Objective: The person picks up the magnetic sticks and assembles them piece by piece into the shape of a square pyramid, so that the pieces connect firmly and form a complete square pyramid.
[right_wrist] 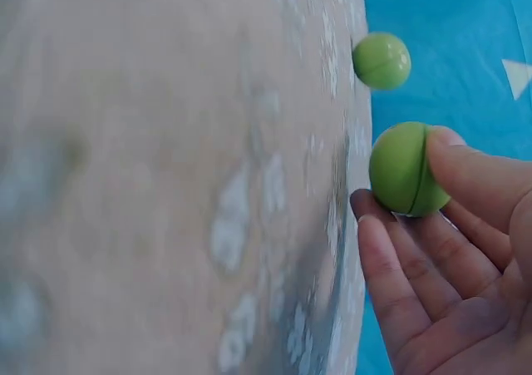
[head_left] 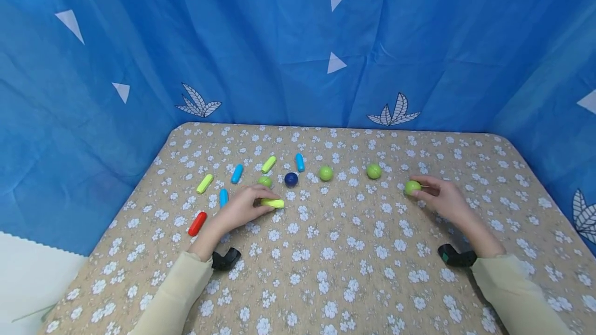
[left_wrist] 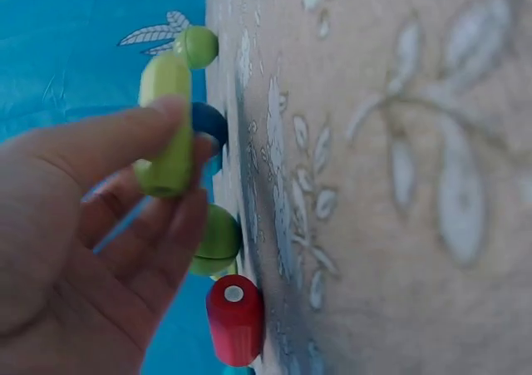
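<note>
Head view: A person in pale sleeves (head_left: 174,293) is working with both hands above a flowered tablecloth (head_left: 335,273), a blue curtain (head_left: 279,25) hanging behind. The left hand (head_left: 244,204) is pinching a yellow-green rod (head_left: 273,203), its free end pointing right. A partly hidden green ball (head_left: 265,181) is sitting just beyond that hand, a navy ball (head_left: 291,180) near it. A red rod (head_left: 197,224) and a blue rod (head_left: 224,198) are lying to the hand's left, while a second blue rod (head_left: 237,173), a third blue rod (head_left: 300,162), a second yellow-green rod (head_left: 205,183) and a third yellow-green rod (head_left: 268,164) are lying farther out. Well apart at right, the right hand (head_left: 444,199) is pinching a lime ball (head_left: 411,187), with two more balls, a nearer one (head_left: 374,171) and a farther one (head_left: 326,173), resting to its left.

Left wrist view: The thumb is pressing one side of the held rod and bent fingers are backing the other, the gap being only rod-wide. The red rod is showing a white spot (left_wrist: 234,293) on its end.

Right wrist view: Thumb and fingers are closing around the seamed lime ball, other fingers reaching out loosely below; whether the ball is touching the cloth, one cannot tell
</note>
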### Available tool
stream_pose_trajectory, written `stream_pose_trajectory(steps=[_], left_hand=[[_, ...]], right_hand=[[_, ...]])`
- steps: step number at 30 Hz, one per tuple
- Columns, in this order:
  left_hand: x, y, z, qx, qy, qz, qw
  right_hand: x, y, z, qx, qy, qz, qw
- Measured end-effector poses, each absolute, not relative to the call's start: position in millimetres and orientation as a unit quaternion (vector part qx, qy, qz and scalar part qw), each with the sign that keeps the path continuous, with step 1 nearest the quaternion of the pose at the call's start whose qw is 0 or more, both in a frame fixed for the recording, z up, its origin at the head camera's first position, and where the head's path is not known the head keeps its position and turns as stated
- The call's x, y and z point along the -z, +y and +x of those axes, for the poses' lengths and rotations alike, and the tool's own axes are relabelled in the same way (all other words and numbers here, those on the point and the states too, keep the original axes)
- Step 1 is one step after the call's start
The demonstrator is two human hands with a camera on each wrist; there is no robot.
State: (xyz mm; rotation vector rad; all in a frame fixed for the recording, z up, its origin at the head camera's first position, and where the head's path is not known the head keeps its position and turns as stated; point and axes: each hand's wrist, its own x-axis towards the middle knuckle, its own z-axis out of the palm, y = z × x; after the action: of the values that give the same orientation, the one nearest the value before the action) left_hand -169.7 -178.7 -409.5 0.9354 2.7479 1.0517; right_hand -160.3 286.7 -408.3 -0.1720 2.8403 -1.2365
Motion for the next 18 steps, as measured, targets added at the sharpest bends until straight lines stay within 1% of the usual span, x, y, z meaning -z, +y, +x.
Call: stream_pose_trajectory(steps=[6,12,18], left_hand=[[406,-167,-166,-0.376,0.875,0.302,0.039],[404,-151,-166,-0.423,0.847,0.319,0.034],[402,-138,-168,-0.454,0.832,0.317,0.021]], right_hand=[[410,273,-153,0.408,0.909,-0.081,0.007],[411,255,-151,0.433,0.897,-0.08,0.027],[408,235,-152,0.464,0.879,-0.107,0.03]])
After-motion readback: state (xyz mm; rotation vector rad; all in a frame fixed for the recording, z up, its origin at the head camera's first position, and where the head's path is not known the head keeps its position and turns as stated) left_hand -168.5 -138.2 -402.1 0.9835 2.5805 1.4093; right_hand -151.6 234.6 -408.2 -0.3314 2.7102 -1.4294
